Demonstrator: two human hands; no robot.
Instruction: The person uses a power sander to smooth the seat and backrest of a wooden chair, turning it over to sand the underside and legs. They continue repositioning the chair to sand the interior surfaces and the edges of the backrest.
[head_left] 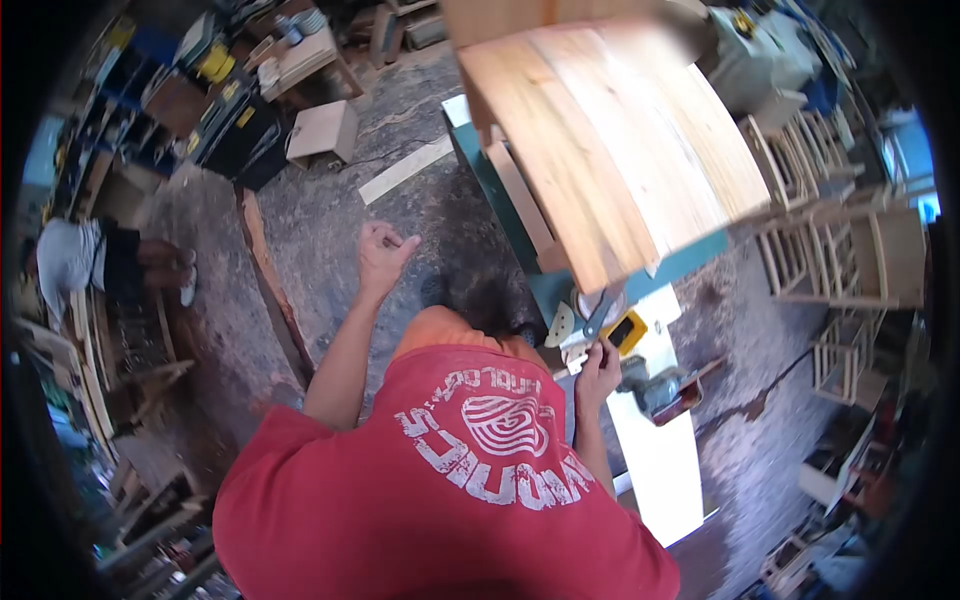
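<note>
My left hand (pixel 385 258) is raised over the floor, left of the table. Its fingers are loosely bent, the thumb stands apart, and nothing shows in it. My right hand (pixel 598 372) is closed around the lower end of a grey-blue hand tool (pixel 597 314), whose exact kind I cannot make out. That tool reaches up to the near corner of a pale plank panel (pixel 610 140). Beside it lie a yellow and black object (pixel 627 332) and a pale sanding disc with holes (pixel 562 322). The panel sits above a green tabletop (pixel 545 290).
A dark power tool (pixel 660 393) and a long white board (pixel 665 470) lie to the right. Wooden chair frames (pixel 815 245) are stacked farther right. A wooden box (pixel 323 133) and a loose strip (pixel 405 170) are on the floor. Another person (pixel 75 258) is at far left.
</note>
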